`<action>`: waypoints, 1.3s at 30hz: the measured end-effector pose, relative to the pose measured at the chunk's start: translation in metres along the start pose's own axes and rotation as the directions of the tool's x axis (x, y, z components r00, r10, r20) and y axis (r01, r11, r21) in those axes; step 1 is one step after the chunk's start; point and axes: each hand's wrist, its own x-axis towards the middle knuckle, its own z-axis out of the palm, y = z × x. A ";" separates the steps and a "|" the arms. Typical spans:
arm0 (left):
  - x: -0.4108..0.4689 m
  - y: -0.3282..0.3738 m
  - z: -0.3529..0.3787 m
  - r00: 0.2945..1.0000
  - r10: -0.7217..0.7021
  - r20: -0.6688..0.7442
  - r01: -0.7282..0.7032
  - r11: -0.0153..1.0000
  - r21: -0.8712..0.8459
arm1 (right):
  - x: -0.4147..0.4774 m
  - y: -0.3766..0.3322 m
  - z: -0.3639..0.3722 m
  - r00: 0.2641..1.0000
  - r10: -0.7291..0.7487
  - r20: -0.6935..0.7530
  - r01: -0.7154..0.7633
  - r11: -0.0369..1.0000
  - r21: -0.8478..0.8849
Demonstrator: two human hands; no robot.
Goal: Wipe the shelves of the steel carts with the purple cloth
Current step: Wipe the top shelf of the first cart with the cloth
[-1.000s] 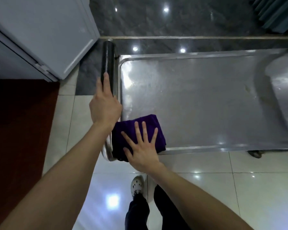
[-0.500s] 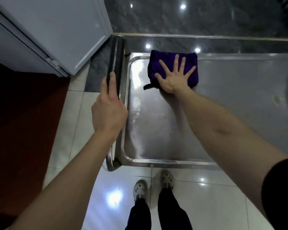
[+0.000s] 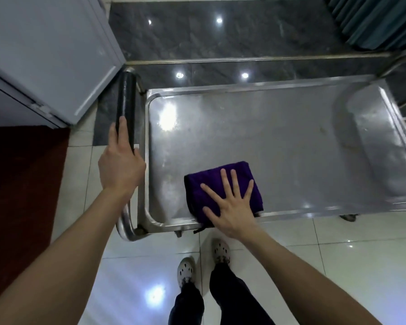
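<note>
Flatly, right hand (image 3: 230, 208) presses folded purple cloth (image 3: 223, 186) on glossy steel shelf (image 3: 267, 137).

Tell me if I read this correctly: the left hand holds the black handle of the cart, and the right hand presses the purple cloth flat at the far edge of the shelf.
One detail is wrong. In the head view, the right hand presses the purple cloth flat at the near edge of the shelf, not the far edge. The left hand does hold the black handle.
</note>
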 end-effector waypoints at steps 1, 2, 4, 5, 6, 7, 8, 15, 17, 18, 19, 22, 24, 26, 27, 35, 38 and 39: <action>0.001 0.000 0.000 1.000 0.002 -0.003 -0.002 1.000 0.008 | 0.016 0.013 -0.010 1.000 0.016 0.011 -0.016 1.000 -0.005; 0.002 0.000 0.001 1.000 0.003 -0.004 -0.003 1.000 0.016 | 0.039 0.027 -0.021 0.999 0.036 0.030 -0.036 0.999 -0.005; 0.004 -0.003 0.004 1.000 0.008 -0.013 -0.007 1.000 0.020 | 0.102 0.056 -0.050 0.994 0.083 0.066 -0.083 0.997 0.006; 0.005 -0.005 0.006 1.000 0.011 -0.019 -0.010 1.000 0.014 | 0.137 0.070 -0.066 0.991 0.105 0.083 -0.107 0.994 0.018; 0.007 -0.007 0.007 1.000 0.015 -0.024 -0.015 1.000 0.008 | 0.171 0.083 -0.080 0.987 0.126 0.100 -0.130 0.991 0.026; 0.007 -0.009 0.009 0.999 0.020 -0.031 -0.020 1.000 0.012 | 0.202 0.093 -0.091 0.983 0.146 0.114 -0.150 0.988 0.030; 0.009 -0.011 0.012 0.999 0.023 -0.039 -0.022 0.999 0.027 | 0.230 0.101 -0.099 0.980 0.160 0.120 -0.164 0.986 0.024; 0.019 -0.012 0.019 0.998 0.009 -0.069 0.000 0.992 0.127 | 0.262 0.109 -0.101 0.984 0.155 0.088 -0.158 0.987 0.030; 0.020 -0.011 0.019 0.998 -0.005 -0.066 0.014 0.991 0.133 | 0.224 0.102 -0.090 0.986 0.149 0.073 -0.152 0.988 0.036; 0.020 -0.010 0.019 0.998 -0.007 -0.063 0.016 0.991 0.136 | 0.197 0.096 -0.081 0.988 0.139 0.060 -0.141 0.989 0.035; 0.020 -0.010 0.018 0.998 -0.009 -0.061 0.018 0.990 0.143 | 0.164 0.089 -0.070 0.992 0.122 0.042 -0.124 0.992 0.035; 0.022 -0.009 0.016 0.999 -0.010 -0.050 0.017 0.989 0.144 | 0.049 0.070 -0.027 0.998 0.049 -0.030 -0.049 0.999 0.020; 0.021 -0.008 0.014 0.998 0.022 -0.052 -0.015 0.991 0.133 | -0.006 0.062 -0.006 0.999 0.011 -0.052 -0.012 1.000 -0.024; 0.020 -0.007 0.012 0.997 0.053 -0.055 -0.047 0.994 0.100 | -0.024 0.059 -0.001 1.000 0.015 -0.019 -0.015 0.999 -0.044; 0.019 -0.007 0.009 0.994 0.093 -0.060 -0.085 0.989 0.119 | -0.025 0.057 -0.004 1.000 0.027 0.000 -0.027 0.999 -0.048; -0.021 0.070 0.047 0.849 0.486 0.208 -0.513 0.852 0.103 | -0.017 0.046 -0.022 0.989 0.096 0.112 -0.089 0.993 -0.073; -0.037 0.119 0.086 0.836 0.369 0.407 -0.390 0.920 -0.033 | -0.019 0.044 -0.025 0.988 0.089 0.122 -0.082 0.995 -0.065; -0.037 0.131 0.096 0.817 0.346 0.462 -0.378 0.926 -0.025 | -0.020 0.045 -0.024 0.988 0.089 0.124 -0.081 0.994 -0.068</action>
